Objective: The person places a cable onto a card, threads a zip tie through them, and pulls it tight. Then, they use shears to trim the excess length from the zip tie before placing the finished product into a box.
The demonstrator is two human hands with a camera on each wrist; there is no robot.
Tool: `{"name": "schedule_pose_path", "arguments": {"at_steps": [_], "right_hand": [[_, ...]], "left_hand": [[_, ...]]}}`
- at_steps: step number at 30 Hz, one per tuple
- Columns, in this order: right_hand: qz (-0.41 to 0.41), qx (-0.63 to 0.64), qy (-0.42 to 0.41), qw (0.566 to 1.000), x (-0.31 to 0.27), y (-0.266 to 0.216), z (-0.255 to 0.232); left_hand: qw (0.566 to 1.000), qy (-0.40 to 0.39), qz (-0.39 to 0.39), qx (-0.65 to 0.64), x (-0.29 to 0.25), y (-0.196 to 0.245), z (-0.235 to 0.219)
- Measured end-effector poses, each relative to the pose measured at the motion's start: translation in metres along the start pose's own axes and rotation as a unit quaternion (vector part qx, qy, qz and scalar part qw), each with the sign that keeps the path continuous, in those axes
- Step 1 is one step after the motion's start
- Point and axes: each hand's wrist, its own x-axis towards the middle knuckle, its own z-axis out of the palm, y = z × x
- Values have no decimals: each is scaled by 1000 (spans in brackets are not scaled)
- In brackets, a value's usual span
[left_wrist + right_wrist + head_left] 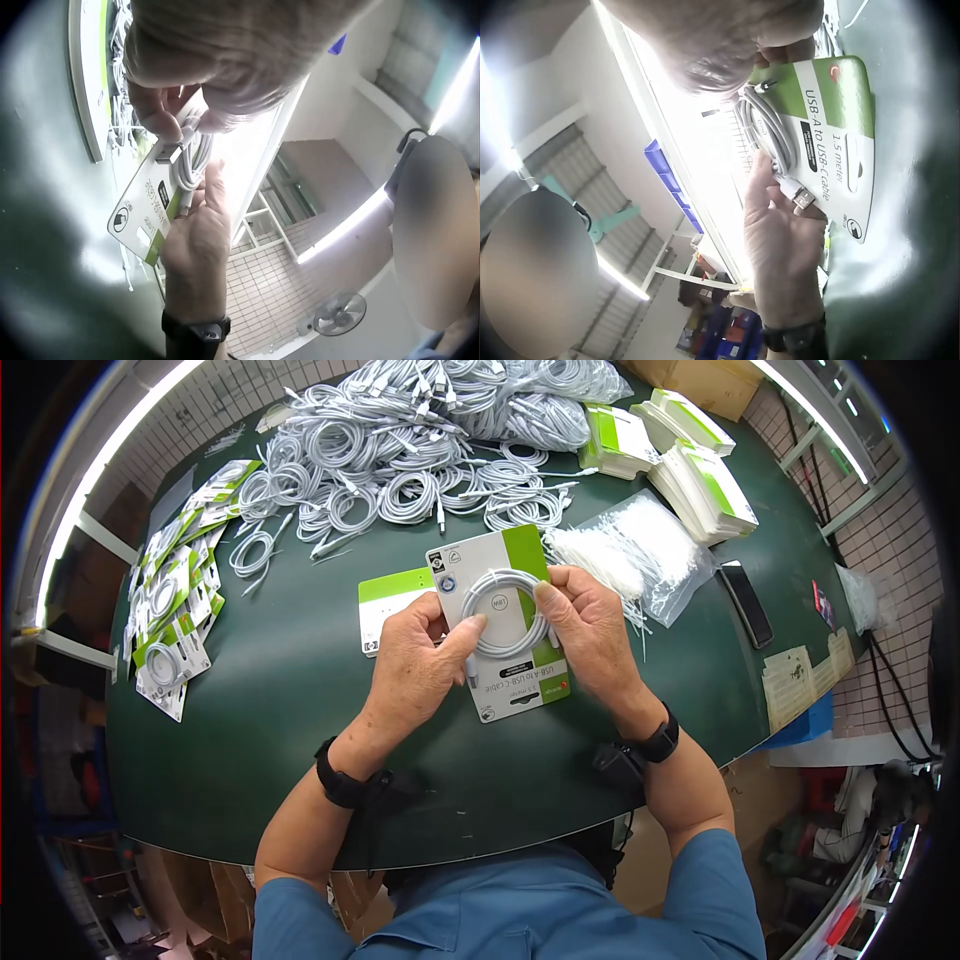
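Note:
A white and green card (508, 555) printed "USB-A to USB-C cable" is held up over the table, its print upside down in the head view. On its face lies a coiled white USB cable (468, 606). My left hand (412, 665) grips the card's left side, thumb on the coil. On the opposite side, my right hand (592, 635) pinches card and coil, thumb on top. The USB-A plug (802, 198) shows beside the left hand in the right wrist view. Just behind the left hand, more blank-looking green and white cards (375, 600) lie on the table.
A big heap of coiled white cables (350, 450) covers the back of the green table (270, 760). Carded cables (165, 600) pile at left. Card stacks (705, 495), a bag of white ties (650, 545) and a phone (746, 605) lie at right.

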Motion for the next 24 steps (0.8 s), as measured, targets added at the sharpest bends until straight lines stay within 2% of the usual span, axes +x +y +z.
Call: {"name": "schedule_pose_path", "arguments": {"at_steps": [3, 13, 18, 19, 22, 24], "right_hand": [[5, -14, 0, 1000, 1, 4, -7], [120, 135, 5, 984, 3, 3, -12], [132, 101, 33, 986, 3, 14, -15], [137, 100, 31, 985, 4, 9, -14], [140, 132, 36, 981, 4, 17, -16], [112, 117, 21, 987, 5, 24, -23]], "left_hand": [[997, -16, 10, -73, 2, 4, 1], [995, -48, 11, -90, 1, 2, -3], [993, -71, -25, -94, 1, 2, -5], [995, -63, -14, -71, 2, 3, -4], [991, -72, 9, -116, 3, 2, -4], [991, -76, 14, -107, 6, -6, -7]]}}
